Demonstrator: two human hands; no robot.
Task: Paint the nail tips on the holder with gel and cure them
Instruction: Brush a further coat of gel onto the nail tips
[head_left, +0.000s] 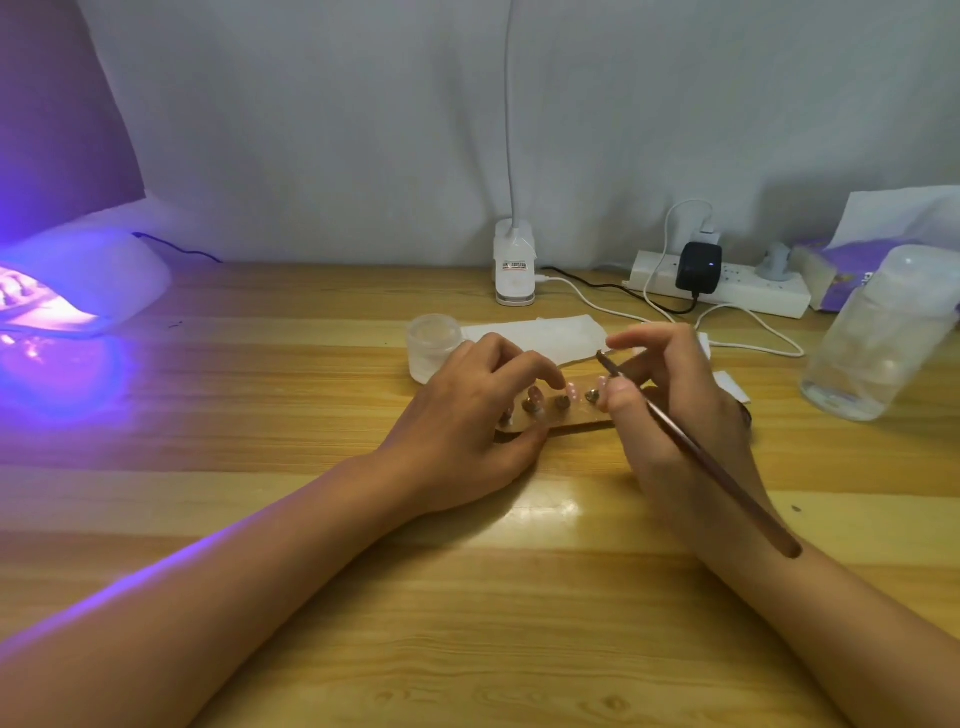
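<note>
The painting step appears to be in hand. On the table (467, 597), the left hand (467, 415) grips the holder (576, 418), fingers curled over its top and thumb at its near edge, steadying the row of nail tips (571, 389). The right hand (675, 410) pinches a brush (691, 447) whose bristle end is lifted just above the tips, apparently touching none. The gel jar (434, 340) stands just behind the left hand. Next, the brush likely needs to come down lightly on one tip, or go to the jar for gel. The curing lamp (78, 280) glows far to the left, well apart.
</note>
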